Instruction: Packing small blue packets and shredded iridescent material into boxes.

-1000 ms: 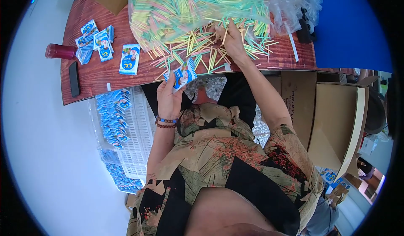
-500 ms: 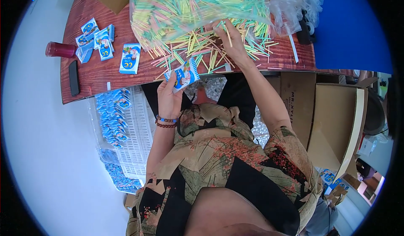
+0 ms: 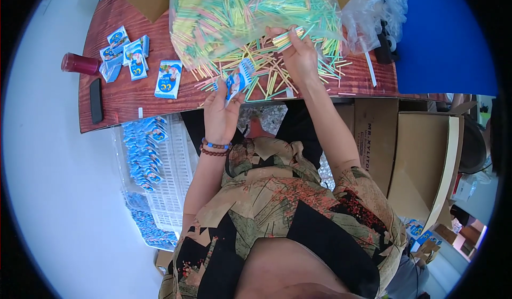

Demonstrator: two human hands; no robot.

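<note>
Reddish wood-grain tabletop [image 3: 128,100]; left hand [image 3: 220,112], grip around flat, stripe-edged packet [image 3: 238,82]; right hand [image 3: 301,58], grip around slim pastel sticks [image 3: 282,41]

One packet [image 3: 236,85] is held; one lies alone. Two bracelets [image 3: 214,152], one phone [image 3: 96,101] and one red jar [image 3: 80,64] show.

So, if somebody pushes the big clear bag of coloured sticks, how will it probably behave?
The clear bag would likely sag rather than stay stiff, because its thin film is creased. It may spill, since loose sticks lie along its near edge. Being so full, it probably resists sliding somewhat.
</note>
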